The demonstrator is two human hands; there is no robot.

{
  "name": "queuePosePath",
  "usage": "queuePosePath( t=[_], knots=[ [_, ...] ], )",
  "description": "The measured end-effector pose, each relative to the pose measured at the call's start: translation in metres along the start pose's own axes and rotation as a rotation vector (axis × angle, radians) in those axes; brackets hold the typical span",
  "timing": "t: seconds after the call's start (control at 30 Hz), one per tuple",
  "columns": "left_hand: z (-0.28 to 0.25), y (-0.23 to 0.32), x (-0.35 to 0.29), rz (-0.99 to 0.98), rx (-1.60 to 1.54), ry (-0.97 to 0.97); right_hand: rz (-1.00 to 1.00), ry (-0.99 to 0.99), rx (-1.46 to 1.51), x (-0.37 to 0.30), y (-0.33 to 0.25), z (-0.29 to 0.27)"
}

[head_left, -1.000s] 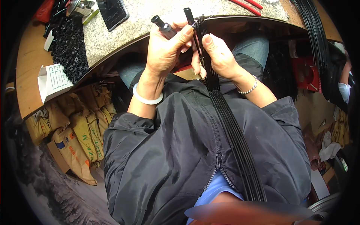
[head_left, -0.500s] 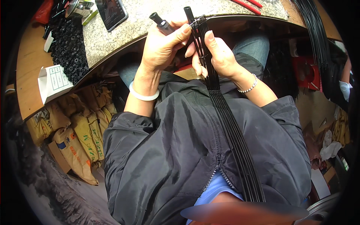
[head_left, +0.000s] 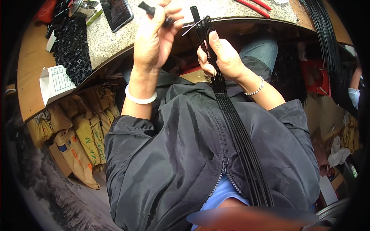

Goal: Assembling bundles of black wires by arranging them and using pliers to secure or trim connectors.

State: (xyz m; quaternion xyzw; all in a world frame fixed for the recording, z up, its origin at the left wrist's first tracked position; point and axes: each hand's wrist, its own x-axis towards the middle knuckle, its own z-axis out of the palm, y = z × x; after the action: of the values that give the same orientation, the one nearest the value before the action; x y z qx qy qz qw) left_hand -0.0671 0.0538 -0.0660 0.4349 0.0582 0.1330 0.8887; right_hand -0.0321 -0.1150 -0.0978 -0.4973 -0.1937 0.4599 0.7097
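A: Gripping the rod bundle (head_left: 231,115) near its top, the right hand (head_left: 221,57) has its fingers wrapped tight, thumb pressed flat along the black rods.

B: And where does that bundle run?

A: From the hand down across the dark jacket (head_left: 173,161) over the lap, to the lower edge of the view. Its top end sits just at the counter (head_left: 115,42) edge, a thin tie (head_left: 191,29) sticking out sideways there.

B: The left hand (head_left: 154,38)?

A: Raised over the counter, fingers pinched shut on a small black tool (head_left: 148,8). It's apart from the bundle, up and to the left of it.

B: Anything around?

A: A phone (head_left: 116,13) lies on the speckled counter, red cutters (head_left: 254,5) at the far edge, a heap of small black parts (head_left: 71,54) to the left, more rods (head_left: 325,30) at the right.
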Motion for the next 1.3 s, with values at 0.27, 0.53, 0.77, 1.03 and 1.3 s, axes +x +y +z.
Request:
queuePosePath(
  t=[0.27, 0.53, 0.77, 1.03, 1.3],
  knots=[
    [0.020, -0.009, 0.027, 0.211, -0.210, -0.531, -0.019, 0.038, -0.062, -0.002, -0.004, 0.006],
    [0.026, 0.001, 0.013, -0.015, 0.250, -0.020, -0.009, 0.065, -0.035, -0.001, -0.004, 0.002],
    [0.033, 0.004, 0.017, -0.141, 0.338, 0.077, 0.010, 0.076, -0.011, -0.001, -0.005, 0.001],
    [0.026, -0.001, 0.018, -0.104, 0.304, 0.012, -0.005, 0.073, 0.014, 0.000, -0.002, 0.000],
    [0.037, 0.009, 0.011, -0.216, 0.269, 0.084, -0.019, 0.084, 0.006, 0.000, -0.001, -0.002]
  ],
)
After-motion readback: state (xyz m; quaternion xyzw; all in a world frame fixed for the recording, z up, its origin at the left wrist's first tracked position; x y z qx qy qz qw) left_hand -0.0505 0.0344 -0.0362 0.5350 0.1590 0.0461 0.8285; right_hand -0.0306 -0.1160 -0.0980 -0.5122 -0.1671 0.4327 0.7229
